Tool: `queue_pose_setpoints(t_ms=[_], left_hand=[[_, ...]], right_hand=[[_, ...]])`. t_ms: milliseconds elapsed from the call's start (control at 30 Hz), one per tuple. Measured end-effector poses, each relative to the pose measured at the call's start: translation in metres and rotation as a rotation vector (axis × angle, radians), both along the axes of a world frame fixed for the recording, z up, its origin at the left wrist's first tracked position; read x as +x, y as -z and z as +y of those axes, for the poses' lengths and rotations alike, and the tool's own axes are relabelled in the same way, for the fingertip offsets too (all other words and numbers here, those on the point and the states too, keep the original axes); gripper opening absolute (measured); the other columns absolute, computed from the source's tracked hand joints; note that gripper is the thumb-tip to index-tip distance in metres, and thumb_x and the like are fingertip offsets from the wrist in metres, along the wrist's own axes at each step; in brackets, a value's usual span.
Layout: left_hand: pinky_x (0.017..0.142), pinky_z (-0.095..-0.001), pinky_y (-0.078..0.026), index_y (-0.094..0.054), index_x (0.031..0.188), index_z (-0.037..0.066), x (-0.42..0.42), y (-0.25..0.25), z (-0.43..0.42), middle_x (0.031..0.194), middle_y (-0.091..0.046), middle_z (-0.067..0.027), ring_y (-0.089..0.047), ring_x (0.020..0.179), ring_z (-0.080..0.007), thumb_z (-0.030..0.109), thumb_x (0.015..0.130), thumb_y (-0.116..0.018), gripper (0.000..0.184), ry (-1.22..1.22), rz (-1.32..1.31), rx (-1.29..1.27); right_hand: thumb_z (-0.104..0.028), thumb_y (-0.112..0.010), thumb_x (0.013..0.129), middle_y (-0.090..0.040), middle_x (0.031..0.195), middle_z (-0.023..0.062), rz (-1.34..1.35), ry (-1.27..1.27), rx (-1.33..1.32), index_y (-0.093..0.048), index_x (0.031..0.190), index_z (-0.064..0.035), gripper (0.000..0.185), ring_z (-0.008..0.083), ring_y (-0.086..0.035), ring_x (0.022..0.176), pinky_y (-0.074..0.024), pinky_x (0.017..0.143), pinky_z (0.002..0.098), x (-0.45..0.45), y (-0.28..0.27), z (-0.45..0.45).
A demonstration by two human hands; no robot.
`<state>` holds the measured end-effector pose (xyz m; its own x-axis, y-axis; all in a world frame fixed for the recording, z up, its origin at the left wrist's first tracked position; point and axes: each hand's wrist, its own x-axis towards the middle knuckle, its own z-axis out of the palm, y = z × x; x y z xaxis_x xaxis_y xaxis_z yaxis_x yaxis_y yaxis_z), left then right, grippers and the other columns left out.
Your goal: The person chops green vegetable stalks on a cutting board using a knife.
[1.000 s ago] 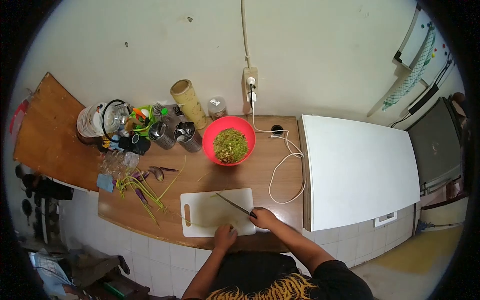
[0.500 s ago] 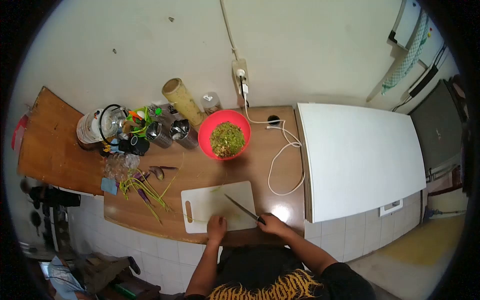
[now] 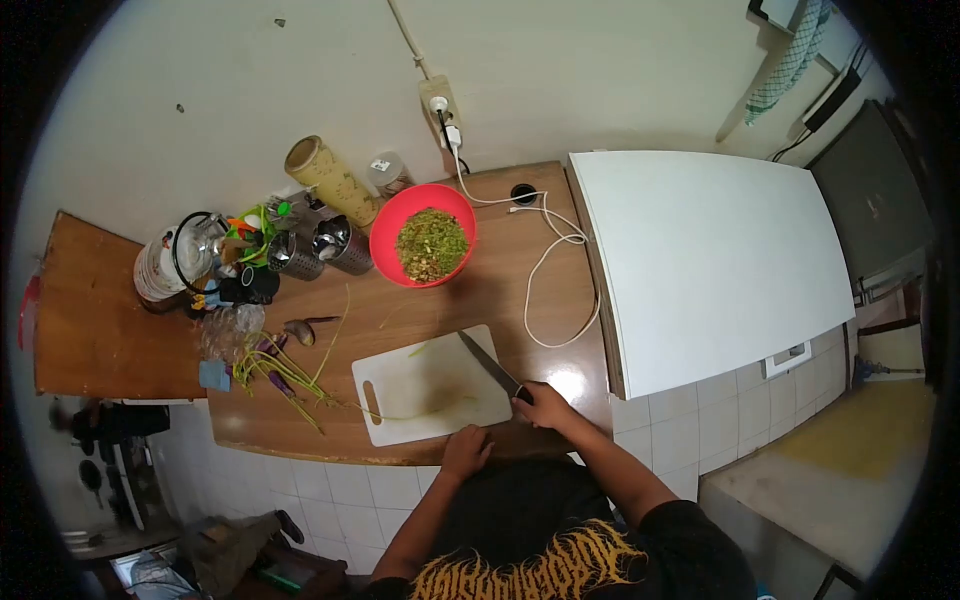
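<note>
Since the earlier frame, the left grip (image 3: 467,452) has slid off the cutting board (image 3: 395,365) to just beside its near edge, and the knife (image 3: 490,366) has swung its tip toward the board's far edge. Fingers of the right grip (image 3: 546,406) are wrapped round the black handle; those of the left are loosely curled, and whether they hold anything I cannot tell. From the right grip the blade slants away and leftward over the board's right part, with the board near the middle of the surface's (image 3: 255,425) front edge. Likely light and stiff, the knife is best held by its handle, clear of the sharp side. One thin stalk (image 3: 410,416) trails onto the board from a bundle of stems (image 3: 300,392) toward the surface's front-left corner; it looks light, bendy and easily snapped.
</note>
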<state>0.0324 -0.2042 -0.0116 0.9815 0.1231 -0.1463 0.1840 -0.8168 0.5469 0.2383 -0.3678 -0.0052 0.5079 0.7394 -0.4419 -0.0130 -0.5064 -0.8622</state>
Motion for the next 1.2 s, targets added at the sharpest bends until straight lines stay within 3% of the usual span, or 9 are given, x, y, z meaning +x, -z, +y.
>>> queue_pose_setpoints(t_ms=[267,400,467,600,733,900,933,1000,1200], left_hand=[[0.077,-0.0495,-0.051,-0.066,0.090,0.005,0.009,0.009,0.000,0.088,-0.064,-0.0170,-0.064,0.087,-0.0377,0.022,0.087,-0.069,0.018,0.099,0.113,0.043],[0.077,-0.0496,-0.052,-0.068,0.092,0.005,0.010,0.004,0.002,0.088,-0.066,-0.0173,-0.065,0.083,-0.0386,0.022,0.087,-0.069,0.018,0.076,0.029,-0.021],[0.076,-0.0483,-0.052,-0.068,0.093,0.005,0.013,0.001,0.001,0.089,-0.066,-0.0171,-0.066,0.084,-0.0383,0.021,0.088,-0.069,0.018,0.002,0.027,-0.111],[0.075,-0.0439,-0.053,-0.068,0.095,0.005,0.036,0.012,0.034,0.088,-0.067,-0.0159,-0.066,0.082,-0.0363,0.019,0.089,-0.070,0.015,-0.245,-0.011,-0.235],[0.070,-0.0353,-0.052,-0.065,0.091,0.001,0.114,-0.078,0.098,0.083,-0.065,-0.0134,-0.064,0.075,-0.0229,0.012,0.091,-0.069,0.012,-0.437,-0.446,-0.109],[0.074,-0.0319,-0.051,-0.067,0.101,0.000,0.173,-0.162,0.119,0.091,-0.066,-0.0114,-0.062,0.079,-0.0204,0.014,0.094,-0.068,0.015,-0.693,-0.834,-0.414],[0.074,-0.0319,-0.051,-0.067,0.101,0.000,0.171,-0.162,0.120,0.091,-0.066,-0.0114,-0.062,0.079,-0.0204,0.014,0.094,-0.068,0.015,-0.703,-0.851,-0.414],[0.075,-0.0311,-0.050,-0.067,0.105,0.001,0.155,-0.135,0.118,0.090,-0.064,-0.0090,-0.059,0.078,-0.0173,0.013,0.094,-0.068,0.017,-0.701,-0.654,-0.371],[0.070,-0.0324,-0.051,-0.066,0.092,0.002,0.041,-0.006,0.073,0.079,-0.066,-0.0069,-0.063,0.075,-0.0182,0.014,0.091,-0.070,0.013,-0.697,-0.322,-0.333]], right_hand=[[-0.026,-0.065,0.095,-0.064,0.069,0.0141,-0.044,0.026,-0.037,-0.062,0.099,0.0002,0.027,0.0218,-0.064,0.049,-0.0529,0.050,0.0363,0.000,-0.006,0.003],[-0.037,-0.068,0.090,-0.069,0.081,0.0197,-0.248,0.021,0.014,-0.066,0.100,-0.0006,0.038,0.0321,-0.070,0.069,-0.0558,0.067,0.0437,-0.004,0.021,0.001],[-0.038,-0.068,0.088,-0.070,0.097,0.0229,-0.277,-0.006,-0.116,-0.067,0.107,-0.0020,0.041,0.0393,-0.068,0.094,-0.0534,0.084,0.0463,-0.004,0.020,0.001],[-0.038,-0.068,0.088,-0.070,0.104,0.0234,-0.210,-0.077,-0.146,-0.068,0.112,-0.0039,0.042,0.0399,-0.068,0.098,-0.0531,0.087,0.0460,0.000,0.023,0.002],[-0.036,-0.068,0.089,-0.070,0.105,0.0240,-0.274,-0.055,-0.065,-0.066,0.115,-0.0034,0.042,0.0406,-0.067,0.099,-0.0531,0.087,0.0460,-0.003,0.030,-0.004],[-0.034,-0.069,0.091,-0.070,0.082,0.0186,-0.239,-0.015,0.056,-0.065,0.108,0.0016,0.040,0.0293,-0.070,0.064,-0.0560,0.064,0.0415,-0.003,0.011,-0.002],[-0.034,-0.069,0.091,-0.070,0.082,0.0186,-0.253,-0.029,0.058,-0.065,0.108,0.0016,0.040,0.0293,-0.070,0.064,-0.0560,0.064,0.0415,-0.001,0.002,-0.003],[-0.032,-0.067,0.092,-0.071,0.103,0.0225,-0.009,-0.041,-0.115,-0.062,0.124,-0.0033,0.043,0.0364,-0.069,0.093,-0.0536,0.084,0.0451,0.001,-0.025,-0.001],[-0.032,-0.068,0.090,-0.071,0.101,0.0222,-0.157,0.006,-0.052,-0.067,0.114,-0.0038,0.037,0.0372,-0.069,0.092,-0.0537,0.083,0.0441,-0.004,0.016,-0.003]])
